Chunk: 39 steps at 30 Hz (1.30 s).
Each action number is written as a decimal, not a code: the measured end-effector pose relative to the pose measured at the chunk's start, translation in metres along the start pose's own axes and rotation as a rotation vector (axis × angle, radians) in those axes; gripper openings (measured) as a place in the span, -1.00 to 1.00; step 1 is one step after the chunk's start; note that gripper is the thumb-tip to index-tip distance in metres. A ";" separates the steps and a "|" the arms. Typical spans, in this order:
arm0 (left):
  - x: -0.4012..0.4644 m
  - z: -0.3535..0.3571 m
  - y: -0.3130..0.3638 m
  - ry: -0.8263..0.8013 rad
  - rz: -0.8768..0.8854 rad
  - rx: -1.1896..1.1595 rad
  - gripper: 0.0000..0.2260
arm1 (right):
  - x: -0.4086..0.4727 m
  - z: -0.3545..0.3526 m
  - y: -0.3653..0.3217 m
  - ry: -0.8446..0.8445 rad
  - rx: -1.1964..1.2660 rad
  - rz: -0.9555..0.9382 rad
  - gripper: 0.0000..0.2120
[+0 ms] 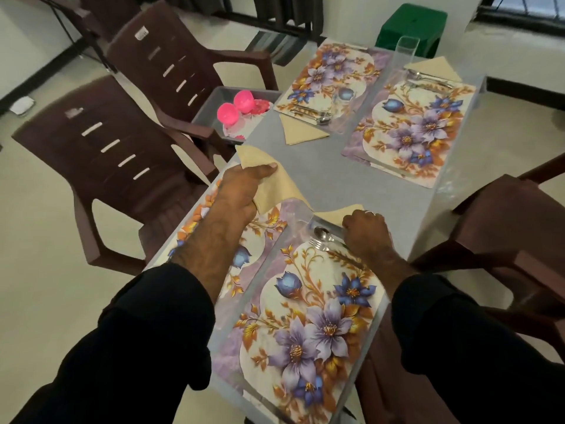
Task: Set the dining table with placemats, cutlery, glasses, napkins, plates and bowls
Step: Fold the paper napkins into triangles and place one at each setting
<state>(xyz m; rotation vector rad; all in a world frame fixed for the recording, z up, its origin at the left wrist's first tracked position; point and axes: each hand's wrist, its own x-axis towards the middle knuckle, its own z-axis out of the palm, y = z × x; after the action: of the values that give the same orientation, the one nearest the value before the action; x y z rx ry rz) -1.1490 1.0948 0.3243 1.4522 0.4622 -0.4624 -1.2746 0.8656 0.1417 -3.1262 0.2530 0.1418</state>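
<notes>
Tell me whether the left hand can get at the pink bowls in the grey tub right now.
Probably not yet: the left hand already grips a beige napkin, though nothing blocks the way to the pink bowls.

A pale cream floor [55, 270] runs under a grey surface [330, 172]. Two dark brown plastic chairs [101, 148] with slotted backs stand along the surface's left edge, and another brown chair [504, 228] sits at its right edge. Beyond the far edge stands a green plastic stool [412, 26]. A dark skirting [519, 90] lines the pale wall, and a dark-framed window [526, 7] shows at the top right.
</notes>
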 end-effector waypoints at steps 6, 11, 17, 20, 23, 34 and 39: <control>-0.006 -0.002 0.008 0.031 -0.021 -0.008 -0.71 | -0.001 0.001 -0.001 -0.045 0.068 0.013 -0.77; -0.013 -0.011 0.006 0.056 -0.024 -0.005 -0.50 | -0.008 0.004 -0.001 -0.066 0.091 0.054 -0.75; -0.020 -0.026 0.008 0.067 -0.001 -0.018 -0.64 | -0.006 -0.015 0.002 -0.083 0.253 0.105 -0.76; -0.020 -0.034 0.008 0.079 0.016 -0.022 -0.72 | 0.005 -0.023 0.004 -0.183 0.359 0.021 -0.79; -0.018 -0.044 0.008 0.114 0.009 -0.025 -0.60 | 0.026 -0.029 0.001 -0.358 0.324 -0.092 -0.66; -0.017 -0.075 0.009 0.159 0.044 0.003 -0.59 | 0.061 -0.028 0.002 -0.563 0.117 -0.333 -0.24; -0.018 -0.073 0.009 0.157 0.034 -0.003 -0.60 | 0.058 -0.031 0.010 -0.567 0.044 -0.344 -0.33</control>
<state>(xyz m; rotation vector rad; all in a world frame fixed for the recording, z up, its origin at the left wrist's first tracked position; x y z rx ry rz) -1.1598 1.1687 0.3373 1.4976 0.5618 -0.3215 -1.2159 0.8465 0.1675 -2.8654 -0.2779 0.9666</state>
